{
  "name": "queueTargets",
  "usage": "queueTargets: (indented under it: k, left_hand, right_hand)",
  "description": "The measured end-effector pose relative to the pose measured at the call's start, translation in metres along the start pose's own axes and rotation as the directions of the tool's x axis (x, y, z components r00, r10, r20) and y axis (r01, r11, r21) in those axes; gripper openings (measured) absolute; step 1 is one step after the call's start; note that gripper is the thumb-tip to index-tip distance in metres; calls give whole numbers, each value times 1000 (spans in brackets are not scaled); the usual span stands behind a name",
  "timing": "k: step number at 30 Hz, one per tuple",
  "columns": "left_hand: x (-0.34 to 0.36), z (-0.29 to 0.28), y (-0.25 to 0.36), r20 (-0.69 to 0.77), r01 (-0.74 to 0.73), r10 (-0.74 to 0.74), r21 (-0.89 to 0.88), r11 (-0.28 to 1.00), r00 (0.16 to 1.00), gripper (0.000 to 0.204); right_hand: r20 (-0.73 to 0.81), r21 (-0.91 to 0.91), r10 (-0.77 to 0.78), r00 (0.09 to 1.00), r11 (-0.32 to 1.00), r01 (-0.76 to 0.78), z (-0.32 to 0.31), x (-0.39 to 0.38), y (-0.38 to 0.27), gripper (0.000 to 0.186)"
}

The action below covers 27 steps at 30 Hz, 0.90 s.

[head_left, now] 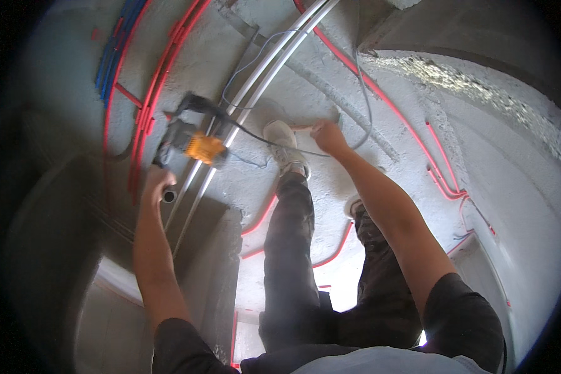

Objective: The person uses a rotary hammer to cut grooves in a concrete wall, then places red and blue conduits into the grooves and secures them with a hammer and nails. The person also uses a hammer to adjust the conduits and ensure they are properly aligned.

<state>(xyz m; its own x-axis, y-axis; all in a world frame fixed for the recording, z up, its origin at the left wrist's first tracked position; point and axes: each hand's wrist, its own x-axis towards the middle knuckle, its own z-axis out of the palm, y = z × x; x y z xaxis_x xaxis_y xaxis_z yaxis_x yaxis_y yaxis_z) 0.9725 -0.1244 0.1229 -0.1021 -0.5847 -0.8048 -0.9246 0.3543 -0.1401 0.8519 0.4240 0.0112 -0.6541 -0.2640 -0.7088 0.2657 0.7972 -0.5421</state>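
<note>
My left hand [161, 177] grips the end of a blurred black and orange power tool [201, 147], held over two white conduit pipes [257, 83] at the left of centre; a round metal end shows beside the hand. My right hand [328, 137] is closed at the centre, beside my left shoe [283, 142], around something small and pale that I cannot make out. A dark cord [303, 149] loops from the tool past my right hand.
Red pipes [380, 89] and blue pipes [110, 53] run along the rough concrete floor [311, 100]. A concrete edge [235, 230] drops away at the lower left. A ledge with a rough edge [455, 78] stands at the upper right. My right shoe [354, 207] is below my right hand.
</note>
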Motion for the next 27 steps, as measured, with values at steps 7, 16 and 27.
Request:
queueTargets:
  k: [7,16,27]
  left_hand:
    - [115,-15,-119,547,511,-166,-571,643,821,20]
    - [63,36,-125,18,194,-219,-543,817,976,38]
    - [-4,73,20,-543,-440,498,244,864,676,47]
  right_hand:
    - [0,-423,-127,992,899,115,27,29,30,38]
    - [419,-658,-312,853,543,522,15,79,60,31]
    - [-289,272,-380,879,847,456,-104,39,-10,20]
